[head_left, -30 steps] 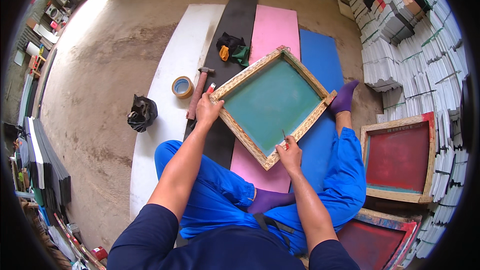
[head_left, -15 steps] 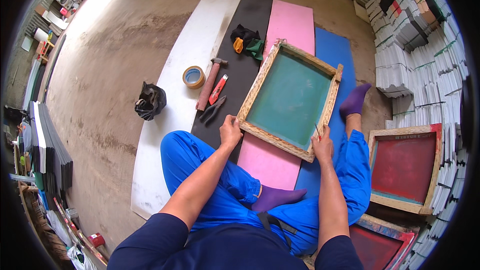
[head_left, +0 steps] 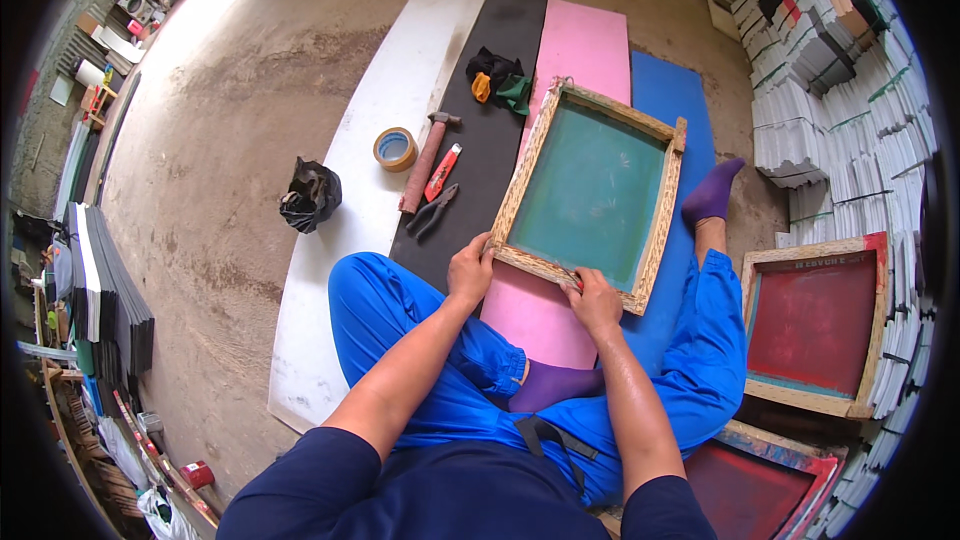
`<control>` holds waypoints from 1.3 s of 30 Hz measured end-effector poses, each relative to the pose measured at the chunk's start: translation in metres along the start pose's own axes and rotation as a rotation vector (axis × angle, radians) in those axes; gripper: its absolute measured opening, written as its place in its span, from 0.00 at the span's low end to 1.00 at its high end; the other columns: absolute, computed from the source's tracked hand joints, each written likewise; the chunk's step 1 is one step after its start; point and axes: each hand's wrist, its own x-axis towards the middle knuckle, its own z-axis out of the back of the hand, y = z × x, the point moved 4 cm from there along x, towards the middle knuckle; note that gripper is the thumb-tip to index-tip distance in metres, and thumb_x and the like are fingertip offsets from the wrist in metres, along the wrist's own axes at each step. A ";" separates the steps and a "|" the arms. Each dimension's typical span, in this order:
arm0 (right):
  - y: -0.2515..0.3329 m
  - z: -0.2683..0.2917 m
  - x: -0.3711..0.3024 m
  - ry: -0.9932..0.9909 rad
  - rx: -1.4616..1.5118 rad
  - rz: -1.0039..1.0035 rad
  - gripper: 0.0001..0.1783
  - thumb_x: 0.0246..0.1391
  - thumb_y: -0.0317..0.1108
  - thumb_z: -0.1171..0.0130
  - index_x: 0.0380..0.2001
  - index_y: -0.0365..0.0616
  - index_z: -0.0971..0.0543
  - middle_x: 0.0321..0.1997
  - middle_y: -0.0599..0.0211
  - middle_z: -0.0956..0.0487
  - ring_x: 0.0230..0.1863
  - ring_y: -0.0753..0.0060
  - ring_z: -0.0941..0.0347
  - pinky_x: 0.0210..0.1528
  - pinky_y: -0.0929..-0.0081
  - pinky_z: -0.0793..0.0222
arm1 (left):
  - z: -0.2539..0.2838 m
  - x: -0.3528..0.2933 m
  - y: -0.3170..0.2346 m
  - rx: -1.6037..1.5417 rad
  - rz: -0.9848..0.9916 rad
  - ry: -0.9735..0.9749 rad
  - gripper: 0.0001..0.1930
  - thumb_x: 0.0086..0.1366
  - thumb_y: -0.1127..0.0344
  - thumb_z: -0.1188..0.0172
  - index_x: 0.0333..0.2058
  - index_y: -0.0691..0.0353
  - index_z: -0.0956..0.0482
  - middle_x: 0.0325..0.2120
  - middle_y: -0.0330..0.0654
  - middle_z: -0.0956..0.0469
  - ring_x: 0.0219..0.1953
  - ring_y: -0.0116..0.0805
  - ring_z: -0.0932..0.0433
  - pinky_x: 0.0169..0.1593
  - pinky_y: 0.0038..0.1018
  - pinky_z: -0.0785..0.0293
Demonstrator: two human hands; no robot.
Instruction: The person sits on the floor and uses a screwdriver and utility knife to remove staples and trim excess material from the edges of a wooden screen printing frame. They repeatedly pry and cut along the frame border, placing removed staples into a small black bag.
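In the head view, a corner of a rectangular, pale wooden frame with a flat green panel [head_left: 585, 195] is gripped by the bare left hand [head_left: 470, 268], fingers closed around it, while a small, mostly hidden reddish tool [head_left: 574, 285] is pinched in the curled right hand [head_left: 596, 300] against the near rail. Both forearms are extended forward, the right wrist bent inward. The frame is held slightly turned over the pink flat sheet [head_left: 545, 320] and blue flat sheet [head_left: 672, 110], its panel marked by faint whitish smudges.
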 end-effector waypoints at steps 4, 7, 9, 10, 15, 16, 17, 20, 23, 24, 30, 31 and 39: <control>-0.005 -0.003 -0.001 0.006 0.003 -0.002 0.24 0.57 0.53 0.36 0.52 0.52 0.21 0.46 0.67 0.19 0.45 0.53 0.19 0.45 0.54 0.23 | 0.005 -0.003 -0.012 0.233 -0.078 0.124 0.14 0.65 0.62 0.36 0.50 0.45 0.16 0.35 0.40 0.19 0.35 0.44 0.18 0.40 0.39 0.21; -0.003 -0.008 -0.001 0.003 -0.008 -0.013 0.25 0.57 0.52 0.34 0.52 0.51 0.21 0.47 0.67 0.19 0.46 0.54 0.19 0.47 0.55 0.24 | 0.002 -0.006 -0.015 0.251 -0.345 0.091 0.14 0.63 0.61 0.35 0.49 0.44 0.16 0.37 0.37 0.21 0.38 0.43 0.19 0.41 0.38 0.22; -0.002 -0.010 -0.002 -0.014 0.033 -0.028 0.25 0.56 0.51 0.33 0.53 0.51 0.21 0.48 0.66 0.19 0.48 0.55 0.20 0.48 0.55 0.24 | 0.002 -0.010 -0.029 0.327 -0.486 0.044 0.14 0.62 0.62 0.34 0.47 0.45 0.16 0.39 0.35 0.22 0.41 0.41 0.21 0.42 0.38 0.22; -0.003 -0.010 -0.003 -0.030 0.078 -0.038 0.26 0.55 0.50 0.33 0.53 0.51 0.21 0.48 0.66 0.19 0.48 0.55 0.20 0.49 0.56 0.24 | 0.003 -0.012 -0.039 0.363 -0.558 0.022 0.14 0.61 0.62 0.34 0.47 0.45 0.16 0.40 0.35 0.22 0.43 0.40 0.22 0.43 0.37 0.23; 0.000 -0.002 -0.002 -0.002 0.171 -0.070 0.25 0.54 0.45 0.31 0.54 0.50 0.21 0.52 0.66 0.19 0.50 0.57 0.21 0.51 0.58 0.25 | -0.006 -0.012 -0.035 0.397 -0.588 0.095 0.12 0.60 0.62 0.34 0.43 0.46 0.17 0.41 0.33 0.21 0.43 0.37 0.23 0.43 0.34 0.25; 0.002 -0.002 0.000 -0.004 0.168 -0.057 0.25 0.54 0.45 0.31 0.54 0.50 0.21 0.52 0.66 0.19 0.50 0.57 0.20 0.51 0.58 0.25 | -0.007 -0.009 -0.035 0.404 -0.600 0.108 0.11 0.60 0.61 0.34 0.43 0.46 0.17 0.41 0.33 0.21 0.43 0.37 0.23 0.43 0.34 0.25; 0.005 -0.002 0.001 -0.007 0.166 -0.043 0.25 0.54 0.45 0.31 0.53 0.49 0.21 0.52 0.66 0.19 0.50 0.58 0.20 0.52 0.59 0.25 | -0.007 -0.007 -0.036 0.410 -0.640 0.102 0.10 0.59 0.61 0.34 0.41 0.46 0.17 0.41 0.33 0.21 0.43 0.37 0.23 0.43 0.33 0.25; 0.012 -0.005 0.001 0.012 0.212 -0.038 0.24 0.54 0.44 0.31 0.53 0.50 0.21 0.51 0.65 0.19 0.50 0.58 0.20 0.52 0.59 0.25 | -0.006 -0.004 -0.038 0.401 -0.738 0.081 0.08 0.57 0.63 0.34 0.37 0.47 0.16 0.39 0.32 0.21 0.40 0.35 0.23 0.42 0.32 0.25; 0.008 -0.006 -0.002 0.008 0.269 -0.103 0.23 0.54 0.44 0.31 0.52 0.50 0.20 0.51 0.65 0.19 0.50 0.58 0.20 0.51 0.60 0.25 | -0.004 -0.005 -0.031 0.374 -0.814 0.079 0.05 0.56 0.64 0.33 0.33 0.49 0.16 0.35 0.31 0.21 0.38 0.33 0.23 0.41 0.31 0.25; 0.008 -0.007 -0.002 0.014 0.269 -0.098 0.23 0.54 0.44 0.32 0.52 0.50 0.20 0.51 0.65 0.19 0.50 0.58 0.20 0.51 0.60 0.25 | -0.005 -0.004 -0.031 0.364 -0.829 0.082 0.04 0.56 0.64 0.33 0.32 0.49 0.17 0.34 0.31 0.21 0.38 0.32 0.23 0.41 0.30 0.26; 0.016 -0.014 0.004 -0.018 0.267 -0.070 0.22 0.55 0.44 0.32 0.51 0.50 0.21 0.49 0.64 0.19 0.48 0.57 0.20 0.48 0.59 0.25 | -0.006 0.011 -0.024 0.220 -0.755 0.195 0.09 0.56 0.63 0.31 0.35 0.54 0.17 0.32 0.35 0.22 0.37 0.36 0.21 0.40 0.33 0.24; 0.018 -0.016 0.005 -0.011 0.284 -0.086 0.22 0.54 0.44 0.32 0.50 0.50 0.21 0.48 0.64 0.18 0.47 0.56 0.20 0.48 0.59 0.25 | -0.005 0.013 -0.023 0.190 -0.722 0.220 0.10 0.56 0.63 0.30 0.36 0.54 0.17 0.32 0.36 0.22 0.36 0.37 0.21 0.40 0.34 0.23; 0.028 -0.025 0.014 -0.033 0.230 -0.122 0.20 0.55 0.47 0.33 0.47 0.50 0.20 0.43 0.63 0.17 0.44 0.52 0.19 0.45 0.56 0.25 | 0.009 0.020 -0.016 0.160 -0.588 0.297 0.15 0.59 0.60 0.30 0.46 0.49 0.15 0.35 0.40 0.25 0.36 0.40 0.20 0.41 0.35 0.21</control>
